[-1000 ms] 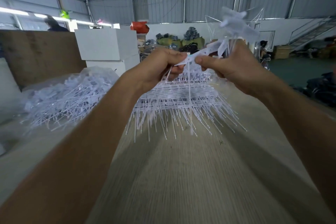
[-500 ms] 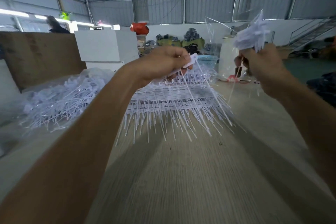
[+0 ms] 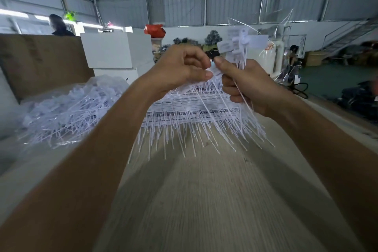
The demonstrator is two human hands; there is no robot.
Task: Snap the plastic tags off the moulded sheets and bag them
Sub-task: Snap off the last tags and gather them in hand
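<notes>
Wooden worktop [image 3: 204, 200], frame centre: left hand [image 3: 180, 71] pinches moulded sheet [image 3: 184, 106]; right hand [image 3: 245, 86] grips snapped tags [image 3: 239, 47].

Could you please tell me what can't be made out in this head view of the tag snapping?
- Tag being pinched: hidden between the left hand and the right hand.
- Far rows of the moulded sheets: covered by both hands.
- Print on the bundle of snapped tags: motion-blurred.
- Contents of the clear bag of tags: blurred behind film.
- Both elbows: cut off by the bottom edge.
</notes>
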